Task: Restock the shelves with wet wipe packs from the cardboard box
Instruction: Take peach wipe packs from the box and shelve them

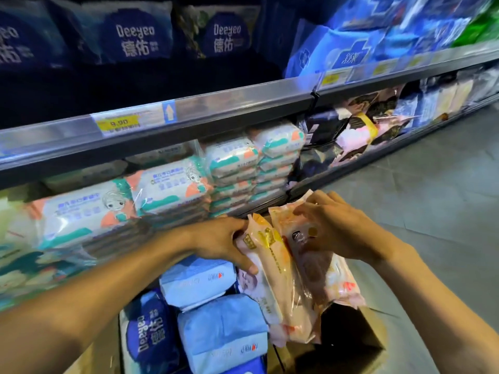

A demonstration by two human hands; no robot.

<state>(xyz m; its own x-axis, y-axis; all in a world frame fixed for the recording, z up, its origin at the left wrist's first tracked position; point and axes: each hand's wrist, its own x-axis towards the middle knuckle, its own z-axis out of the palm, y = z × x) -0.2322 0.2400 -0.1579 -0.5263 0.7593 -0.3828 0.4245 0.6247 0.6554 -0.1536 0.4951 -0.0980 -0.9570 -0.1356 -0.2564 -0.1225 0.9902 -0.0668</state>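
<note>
Two pink-orange wet wipe packs (290,287) stand side by side above the open cardboard box (353,336). My left hand (226,241) grips the left pack from its left side, thumb across its front. My right hand (337,228) holds the right pack near its top edge, fingers curled over it. Light blue packs (216,327) and a dark blue Deeyeo pack (148,333) lie packed in the box's left part. The lower shelf (243,211) just beyond holds stacks of white and teal wipe packs (172,190).
A grey shelf rail (216,103) with a yellow 9.90 price tag (121,122) runs overhead. Dark blue Deeyeo packs (135,33) fill the upper shelf. Pink and dark packs (359,130) sit further right. Grey tiled floor (432,184) stretches to the right.
</note>
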